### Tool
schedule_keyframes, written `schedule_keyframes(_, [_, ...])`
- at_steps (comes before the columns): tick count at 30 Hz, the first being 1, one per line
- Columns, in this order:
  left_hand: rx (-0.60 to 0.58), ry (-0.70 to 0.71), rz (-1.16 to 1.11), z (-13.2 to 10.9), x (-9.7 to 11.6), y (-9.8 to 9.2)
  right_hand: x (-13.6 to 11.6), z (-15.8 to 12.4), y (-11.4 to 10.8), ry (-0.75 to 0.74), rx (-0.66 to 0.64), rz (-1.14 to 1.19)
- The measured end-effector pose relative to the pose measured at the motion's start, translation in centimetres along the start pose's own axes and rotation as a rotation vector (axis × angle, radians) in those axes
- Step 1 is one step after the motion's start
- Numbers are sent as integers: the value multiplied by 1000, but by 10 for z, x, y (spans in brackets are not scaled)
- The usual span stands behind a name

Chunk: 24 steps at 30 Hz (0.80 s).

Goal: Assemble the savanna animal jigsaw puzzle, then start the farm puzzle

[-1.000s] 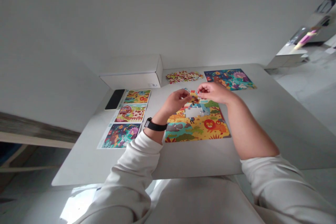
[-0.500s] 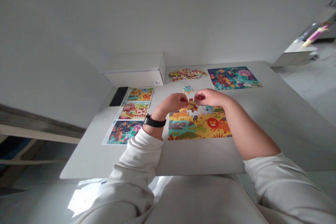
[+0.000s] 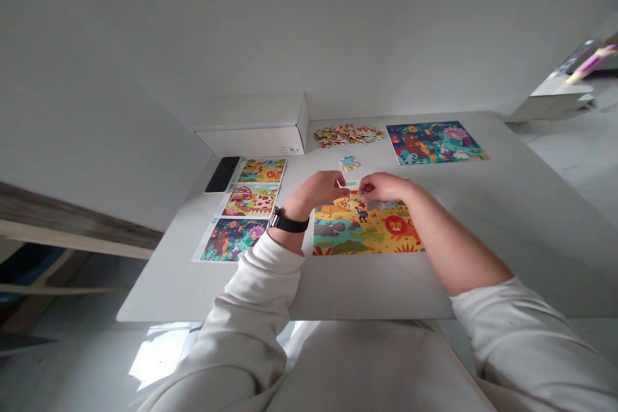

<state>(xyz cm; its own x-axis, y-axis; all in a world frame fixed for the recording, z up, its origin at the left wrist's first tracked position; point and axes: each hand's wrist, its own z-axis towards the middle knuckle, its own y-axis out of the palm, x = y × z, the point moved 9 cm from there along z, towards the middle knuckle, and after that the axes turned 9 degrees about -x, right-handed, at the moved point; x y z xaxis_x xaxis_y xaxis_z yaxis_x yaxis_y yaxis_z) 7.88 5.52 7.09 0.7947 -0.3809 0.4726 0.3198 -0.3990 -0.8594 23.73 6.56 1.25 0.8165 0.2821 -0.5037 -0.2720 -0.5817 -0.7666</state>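
Note:
A partly assembled animal jigsaw puzzle (image 3: 367,238) lies on the table below my hands, with a lion at the right and a hippo at the left. My left hand (image 3: 323,190), wearing a black watch on the wrist, has curled fingers at the left edge of a puzzle piece (image 3: 356,201). From the other side, my right hand (image 3: 385,187) pinches the same piece with bent fingers. The piece sits low in the gap in the puzzle's upper middle; my fingers partly cover its edges. Just beyond my hands lies a loose light-blue and yellow puzzle piece (image 3: 349,163).
A heap of puzzle pieces (image 3: 349,135) lies at the back, beside a white box (image 3: 251,138). At the back right is a dark-blue picture puzzle (image 3: 437,143). On the left are a printed picture sheet (image 3: 251,199) and a black phone (image 3: 222,174).
Both hands have brought the piece down and toward me into the gap in the puzzle. The view has shifted slightly; the loose blue piece stays where it lay.

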Motion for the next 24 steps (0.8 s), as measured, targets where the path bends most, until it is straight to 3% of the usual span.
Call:
schedule_keyframes(7, [-27,-14,35,-1,1,4,-6,-1,0,32,18,-72])
schedule_keyframes(16, [33,15,133,-6,7,-6,-22,-16,-8,184,62,-229])
schedule_keyframes(24, [-94,76,195,4,16,32,-19,-9,1,160,50,-181])
